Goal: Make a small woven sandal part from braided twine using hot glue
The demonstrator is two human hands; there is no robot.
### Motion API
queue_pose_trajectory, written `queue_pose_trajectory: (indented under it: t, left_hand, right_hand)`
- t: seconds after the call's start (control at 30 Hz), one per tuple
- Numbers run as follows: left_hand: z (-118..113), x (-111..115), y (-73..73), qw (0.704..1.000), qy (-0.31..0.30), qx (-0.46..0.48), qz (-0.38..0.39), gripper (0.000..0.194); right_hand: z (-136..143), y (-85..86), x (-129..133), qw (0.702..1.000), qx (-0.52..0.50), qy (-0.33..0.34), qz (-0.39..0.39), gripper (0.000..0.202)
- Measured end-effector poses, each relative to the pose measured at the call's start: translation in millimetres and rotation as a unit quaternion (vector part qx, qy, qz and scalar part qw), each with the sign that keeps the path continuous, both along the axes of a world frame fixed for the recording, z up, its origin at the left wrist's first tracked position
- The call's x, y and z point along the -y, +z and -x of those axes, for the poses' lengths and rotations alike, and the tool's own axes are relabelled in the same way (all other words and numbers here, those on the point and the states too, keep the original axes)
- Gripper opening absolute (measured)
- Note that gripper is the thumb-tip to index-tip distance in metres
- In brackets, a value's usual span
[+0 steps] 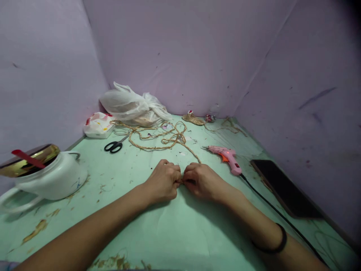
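Note:
My left hand [166,178] and my right hand [204,180] meet at the middle of the table, both with fingers closed. Between them a short bit of brown twisted jute rope [156,148] shows, pinched by the fingertips of each hand. From behind my right hand the rope runs away in loose loops across the table. Most of the piece in my fingers is hidden. To the right of my right hand lies a pink glue gun [229,158] with a red light on, its nozzle pointing left. Black-handled scissors [115,146] lie left of the rope loops.
A white mug [56,180] with a gold lid and red stick stands at left. Behind are a tissue pack [99,126], a white plastic bag [135,103] and a woven jute piece [193,118]. A phone [284,188] and the glue gun's cord [278,209] lie at right.

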State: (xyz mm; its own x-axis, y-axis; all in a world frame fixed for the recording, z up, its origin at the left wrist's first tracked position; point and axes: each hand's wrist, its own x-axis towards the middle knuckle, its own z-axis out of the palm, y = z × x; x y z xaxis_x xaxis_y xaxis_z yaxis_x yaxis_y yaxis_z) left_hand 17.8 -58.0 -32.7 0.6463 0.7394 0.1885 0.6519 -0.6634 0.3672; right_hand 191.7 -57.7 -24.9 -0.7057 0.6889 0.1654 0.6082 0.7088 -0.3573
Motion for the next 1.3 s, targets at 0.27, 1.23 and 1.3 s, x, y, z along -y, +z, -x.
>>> queue_pose_trajectory:
  t: [0.27, 1.23, 1.3]
  left_hand:
    - [-1.5, 3.0, 0.4, 0.999, 0.045, 0.007, 0.029, 0.007]
    - [-0.1, -4.4, -0.1, 0.999, 0.024, 0.024, 0.028, 0.017]
    - [2.2, -4.7, 1.5, 0.999, 0.013, 0.023, 0.033, 0.017]
  right_hand:
    - [-2.2, -5.1, 9.5, 0.995, -0.068, -0.070, -0.008, 0.016]
    - [1.0, -8.3, 3.0, 0.995, -0.072, -0.058, 0.024, 0.022]
    - [-1.0, -7.6, 3.2, 0.996, -0.066, -0.052, 0.028, 0.020]
